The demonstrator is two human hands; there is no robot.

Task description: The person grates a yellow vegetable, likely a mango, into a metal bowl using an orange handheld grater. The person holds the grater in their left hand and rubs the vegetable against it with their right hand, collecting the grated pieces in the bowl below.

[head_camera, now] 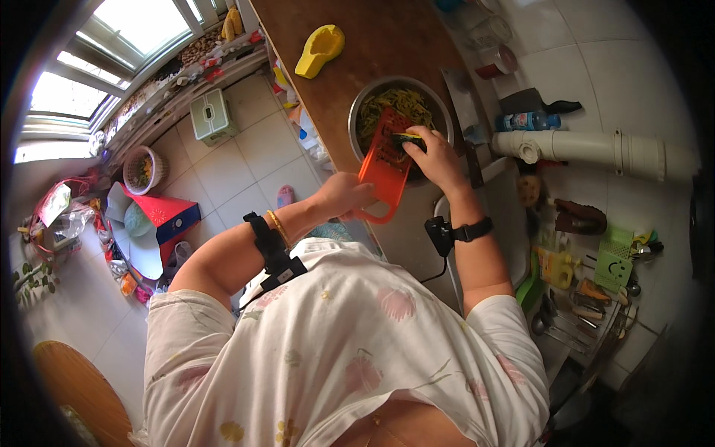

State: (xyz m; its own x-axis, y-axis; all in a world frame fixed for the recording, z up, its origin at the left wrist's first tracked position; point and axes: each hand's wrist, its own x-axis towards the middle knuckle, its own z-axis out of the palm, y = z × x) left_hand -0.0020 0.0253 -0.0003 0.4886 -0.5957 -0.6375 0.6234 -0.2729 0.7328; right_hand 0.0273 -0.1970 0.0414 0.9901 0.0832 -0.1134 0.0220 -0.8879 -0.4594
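Observation:
My left hand (351, 195) grips the lower end of an orange plastic grater (385, 181) near its loop handle. The grater leans over a round metal bowl (357, 106), its far part inside the rim. Pale green-yellow vegetable shreds (402, 103) fill much of the bowl. Between the fingers of my right hand (435, 153) is a small dark-green and yellow vegetable piece (410, 138), held against the grater's face. Beyond the bowl, a hollowed yellow squash-like piece (321, 50) lies on the brown wooden countertop (385, 33).
A cleaver (461, 98) lies right of the bowl. Farther right are a plastic bottle (525, 121), a white drainpipe (570, 148), a sink (503, 207) and a utensil rack (614, 260). A green step stool (213, 117) and a white basket (146, 167) stand on the floor at left.

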